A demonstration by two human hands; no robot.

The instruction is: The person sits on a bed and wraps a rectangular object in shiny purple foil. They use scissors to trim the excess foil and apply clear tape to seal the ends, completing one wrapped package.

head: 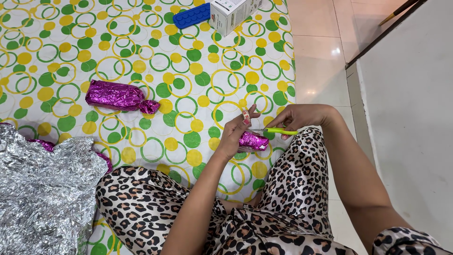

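My left hand (pixel 234 134) pinches a small strip of tape (pixel 246 114) between thumb and fingers, just above a small parcel wrapped in shiny magenta foil (pixel 253 140). Scissors with yellow-green handles (pixel 279 131) are gripped in my right hand (pixel 302 118), their blades pointing left toward the strip. A larger magenta foil-wrapped roll (pixel 118 96) with a twisted end lies on the patterned sheet (pixel 188 71), far left of both hands.
A crumpled sheet of silver foil with a magenta underside (pixel 42 184) lies at the lower left. At the top edge sit a blue tray (pixel 191 15) and a white box (pixel 232 14). Shiny floor tiles (pixel 316 56) and a white wall (pixel 410 118) bound the right.
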